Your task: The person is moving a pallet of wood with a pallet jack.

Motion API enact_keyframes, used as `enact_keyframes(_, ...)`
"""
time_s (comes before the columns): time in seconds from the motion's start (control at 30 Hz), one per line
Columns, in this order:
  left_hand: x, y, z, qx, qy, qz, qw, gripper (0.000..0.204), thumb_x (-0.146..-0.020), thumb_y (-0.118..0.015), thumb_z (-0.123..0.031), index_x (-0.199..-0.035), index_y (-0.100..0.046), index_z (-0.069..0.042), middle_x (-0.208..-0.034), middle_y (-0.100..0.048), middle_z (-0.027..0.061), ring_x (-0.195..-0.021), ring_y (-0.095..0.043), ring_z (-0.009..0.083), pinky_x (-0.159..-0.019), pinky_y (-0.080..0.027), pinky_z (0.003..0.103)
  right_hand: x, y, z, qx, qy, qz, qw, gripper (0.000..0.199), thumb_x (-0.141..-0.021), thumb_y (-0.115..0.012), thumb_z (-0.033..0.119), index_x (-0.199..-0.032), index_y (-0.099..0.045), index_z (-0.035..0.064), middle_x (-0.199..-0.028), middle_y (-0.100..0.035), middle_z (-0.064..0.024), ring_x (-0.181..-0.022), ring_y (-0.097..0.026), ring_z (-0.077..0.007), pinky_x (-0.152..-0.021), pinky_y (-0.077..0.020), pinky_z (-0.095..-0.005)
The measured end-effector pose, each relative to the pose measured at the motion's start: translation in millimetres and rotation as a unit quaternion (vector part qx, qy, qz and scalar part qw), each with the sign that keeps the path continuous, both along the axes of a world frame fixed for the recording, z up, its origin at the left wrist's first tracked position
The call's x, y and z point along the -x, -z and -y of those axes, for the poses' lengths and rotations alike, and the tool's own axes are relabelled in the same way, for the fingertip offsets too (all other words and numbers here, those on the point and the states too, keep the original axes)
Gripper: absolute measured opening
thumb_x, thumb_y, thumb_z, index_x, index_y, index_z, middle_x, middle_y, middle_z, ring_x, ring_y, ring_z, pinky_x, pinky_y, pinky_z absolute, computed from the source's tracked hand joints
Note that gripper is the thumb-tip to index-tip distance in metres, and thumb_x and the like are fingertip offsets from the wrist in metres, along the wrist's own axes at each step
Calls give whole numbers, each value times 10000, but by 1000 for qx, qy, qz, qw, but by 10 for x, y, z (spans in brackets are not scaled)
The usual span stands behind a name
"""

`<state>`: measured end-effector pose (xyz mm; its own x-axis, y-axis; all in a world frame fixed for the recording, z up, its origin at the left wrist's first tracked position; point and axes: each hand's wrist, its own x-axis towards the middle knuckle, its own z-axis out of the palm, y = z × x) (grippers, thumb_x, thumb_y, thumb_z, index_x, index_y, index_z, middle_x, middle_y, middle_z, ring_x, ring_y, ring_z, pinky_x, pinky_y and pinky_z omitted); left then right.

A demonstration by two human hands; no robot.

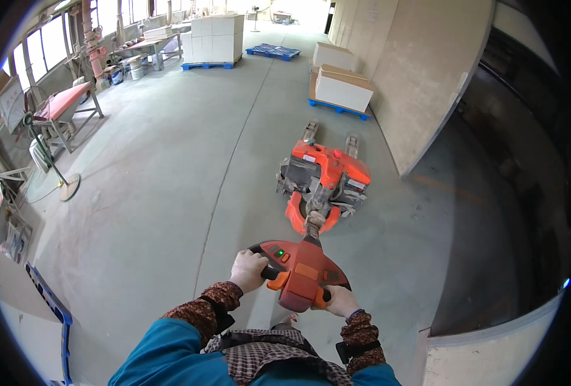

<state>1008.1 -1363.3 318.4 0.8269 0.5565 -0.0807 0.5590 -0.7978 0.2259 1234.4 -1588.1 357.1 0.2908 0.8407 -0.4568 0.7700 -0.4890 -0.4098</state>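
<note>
Both my hands, in whitish gloves, are closed on the control handle [307,271] of an orange electric pallet truck [327,166]. My left hand [249,269] wraps the black grip on the handle's left side, beside an orange thumb lever. On the opposite side my right hand [341,301] grips the other end, its fingers partly hidden by the handle. A small green light glows on the handle's top. The truck's body stands ahead of me, and its two forks point away with no load on them.
Ahead to the right, white stacked blocks [345,89] sit on a blue pallet [339,110] beside a tall wall panel [421,83]. Farther off stand a large white stack [216,40] and a low blue pallet [272,51]. A pedestal fan [70,187] and a red-topped bench [66,101] line the left.
</note>
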Motion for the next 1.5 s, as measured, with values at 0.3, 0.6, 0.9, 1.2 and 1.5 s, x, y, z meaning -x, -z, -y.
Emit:
enact_keyframes(0.3, 719, 99, -3769, 23, 99, 77, 992, 158, -759, -736, -246, -859, -713, -126, -893, -725, 75, -933, -701, 305, -846, -525, 453, 835, 27, -3510, -8, 64, -25, 998, 602, -736, -903, 366, -1216, -693, 70, -1153, -720, -207, -1092, -674, -398, -925, -542, -450)
enact_keyframes(0.6, 1059, 4, -5158, 123, 210, 48, 969, 151, -761, -708, -254, -844, -714, -128, -813, -717, 104, -822, -721, 334, -765, -555, 466, 1311, 8, -4683, 21, 81, -4, 996, 486, -771, -845, 234, -1206, -700, 74, -1134, -726, -207, -1099, -676, -393, -921, -545, -439)
enact_keyframes(0.9, 948, -356, -4870, 140, 235, -35, 961, 247, -804, -713, -315, -979, -739, -144, -874, -739, 114, -869, -734, 338, -781, -573, 467, 1239, -206, -4316, 10, 115, -19, 993, 483, -766, -842, 184, -1221, -701, 102, -1081, -742, -178, -1020, -704, -366, -870, -546, -424)
enact_keyframes(1.2, 779, -302, -5289, 102, 249, 105, 957, 273, -781, -745, -375, -912, -702, -140, -821, -720, 86, -815, -719, 334, -764, -566, 469, 966, -437, -4668, 30, 81, 52, 995, 632, -756, -897, 302, -1309, -664, 107, -1173, -721, -194, -1087, -681, -378, -911, -537, -431)
enact_keyframes(1.5, 2587, -2761, -12844, 138, 344, 119, 921, 299, -767, -769, -405, -880, -673, -145, -821, -709, 53, -831, -704, 306, -771, -555, 439, 3312, -3203, -11988, 78, 158, -55, 983, 679, -761, -901, 360, -1322, -646, 74, -1170, -723, -201, -1089, -683, -385, -918, -541, -414)
